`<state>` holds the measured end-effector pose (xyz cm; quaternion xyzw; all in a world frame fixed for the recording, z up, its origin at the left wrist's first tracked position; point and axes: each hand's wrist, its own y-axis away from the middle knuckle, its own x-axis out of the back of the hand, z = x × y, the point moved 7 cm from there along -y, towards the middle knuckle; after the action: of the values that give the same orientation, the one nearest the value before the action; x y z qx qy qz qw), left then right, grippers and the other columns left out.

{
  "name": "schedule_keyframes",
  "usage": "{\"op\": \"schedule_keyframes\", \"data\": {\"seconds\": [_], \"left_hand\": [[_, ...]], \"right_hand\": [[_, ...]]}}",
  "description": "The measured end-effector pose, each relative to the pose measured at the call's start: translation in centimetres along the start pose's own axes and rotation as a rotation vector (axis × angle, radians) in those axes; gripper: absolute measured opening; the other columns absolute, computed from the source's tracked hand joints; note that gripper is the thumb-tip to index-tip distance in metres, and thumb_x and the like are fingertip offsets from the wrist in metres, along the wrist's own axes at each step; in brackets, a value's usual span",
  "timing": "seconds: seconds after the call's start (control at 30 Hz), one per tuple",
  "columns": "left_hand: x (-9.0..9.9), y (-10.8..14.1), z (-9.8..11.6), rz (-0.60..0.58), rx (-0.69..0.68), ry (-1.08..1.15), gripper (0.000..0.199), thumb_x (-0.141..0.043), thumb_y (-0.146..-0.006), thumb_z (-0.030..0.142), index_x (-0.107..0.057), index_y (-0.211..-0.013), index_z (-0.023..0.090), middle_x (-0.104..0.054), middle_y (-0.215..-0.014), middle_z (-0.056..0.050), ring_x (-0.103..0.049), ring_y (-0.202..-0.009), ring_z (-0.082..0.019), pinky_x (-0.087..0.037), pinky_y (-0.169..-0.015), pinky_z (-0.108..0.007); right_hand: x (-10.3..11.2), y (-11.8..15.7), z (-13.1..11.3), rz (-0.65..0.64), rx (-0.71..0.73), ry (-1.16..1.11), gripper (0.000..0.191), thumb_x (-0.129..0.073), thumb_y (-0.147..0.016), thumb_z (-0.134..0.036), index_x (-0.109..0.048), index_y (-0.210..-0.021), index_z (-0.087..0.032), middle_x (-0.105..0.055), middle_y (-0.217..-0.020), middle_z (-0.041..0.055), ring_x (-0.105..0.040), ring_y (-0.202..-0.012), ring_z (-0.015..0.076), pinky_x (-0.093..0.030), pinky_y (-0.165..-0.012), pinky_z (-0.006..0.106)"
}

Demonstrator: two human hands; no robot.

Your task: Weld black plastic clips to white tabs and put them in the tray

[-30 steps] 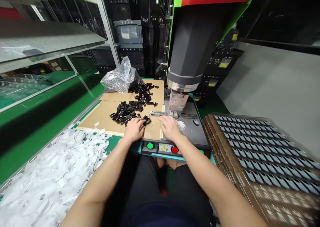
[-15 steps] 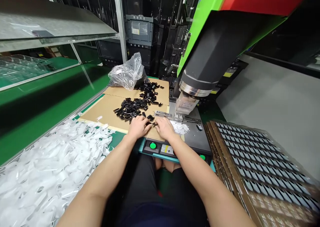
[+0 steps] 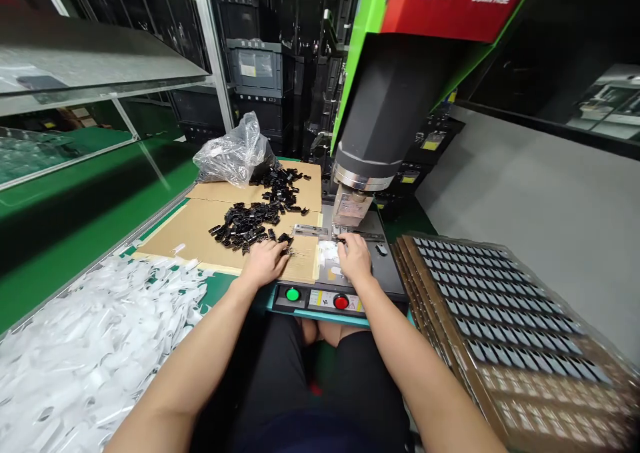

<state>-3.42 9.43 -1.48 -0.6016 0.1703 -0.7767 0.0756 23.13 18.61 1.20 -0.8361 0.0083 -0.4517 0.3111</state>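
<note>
R hand (image 3: 355, 260) now up by metal jig (image 3: 338, 229), L hand (image 3: 264, 262) at blk pcs (image 3: 246, 221), can't tell fingers' grip

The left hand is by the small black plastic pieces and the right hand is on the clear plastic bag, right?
Not quite: the head view shows the right hand at the silver metal fixture, not on the clear plastic bag. The left hand is indeed by the small black plastic pieces.

The horn block (image 3: 351, 208) limits room above the fixture (image 3: 339, 229).
</note>
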Motion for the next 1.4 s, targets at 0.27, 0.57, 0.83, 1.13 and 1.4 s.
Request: {"op": "schedule_keyframes", "data": {"seconds": [0.27,0.57,0.83,1.13,1.4], "left_hand": [[-1.0,0.4,1.6,0.036,-0.134,0.052,0.034,-0.053,-0.11,0.04,-0.076,-0.132,0.029,-0.077,-0.123,-0.011,-0.069,-0.109,-0.03,-0.053,-0.093,-0.045],[0.3,-1.9,4.0,0.117,-0.07,0.283,0.03,-0.058,-0.108,0.04,-0.078,-0.127,0.029,-0.079,-0.121,-0.006,-0.071,-0.112,-0.026,-0.056,-0.101,-0.043],[-2.7,-11.8,10.4,0.015,0.032,0.158,0.034,-0.057,-0.108,0.042,-0.078,-0.13,0.027,-0.076,-0.12,-0.011,-0.065,-0.116,-0.03,-0.049,-0.101,-0.046],[-3.8,-12.0,13.8,-0.041,0.006,-0.019,0.035,-0.048,-0.109,0.034,-0.071,-0.132,0.02,-0.067,-0.127,-0.019,-0.06,-0.119,-0.037,-0.046,-0.099,-0.051],[-2.1,-8.4,10.4,-0.06,-0.005,0.154,0.056,-0.059,-0.105,0.049,-0.055,-0.154,0.022,-0.068,-0.14,-0.015,-0.061,-0.133,-0.034,-0.048,-0.113,-0.049]], "right_hand": [[0.5,-1.3,3.6,0.033,-0.08,0.189,0.031,-0.053,-0.107,-0.033,-0.076,-0.127,-0.023,-0.071,-0.119,0.0128,-0.057,-0.109,0.0295,-0.043,-0.094,0.039],[0.1,-1.5,1.6,-0.181,0.011,0.373,0.052,-0.048,-0.099,-0.012,-0.065,-0.147,-0.023,-0.066,-0.127,0.0174,-0.049,-0.114,0.0333,-0.035,-0.093,0.045],[0.5,-1.2,1.8,-0.183,-0.001,0.285,0.058,-0.047,-0.097,-0.011,-0.062,-0.152,-0.026,-0.066,-0.123,0.0188,-0.049,-0.115,0.0352,-0.038,-0.099,0.049],[0.6,-1.3,1.6,-0.224,-0.046,0.259,0.051,-0.047,-0.1,-0.012,-0.062,-0.148,-0.023,-0.065,-0.126,0.0188,-0.05,-0.118,0.0353,-0.037,-0.1,0.048],[3.1,0.5,3.0,-0.096,-0.052,0.127,0.058,-0.052,-0.097,-0.014,-0.058,-0.154,-0.022,-0.065,-0.136,0.016,-0.053,-0.124,0.034,-0.045,-0.106,0.047]]}}
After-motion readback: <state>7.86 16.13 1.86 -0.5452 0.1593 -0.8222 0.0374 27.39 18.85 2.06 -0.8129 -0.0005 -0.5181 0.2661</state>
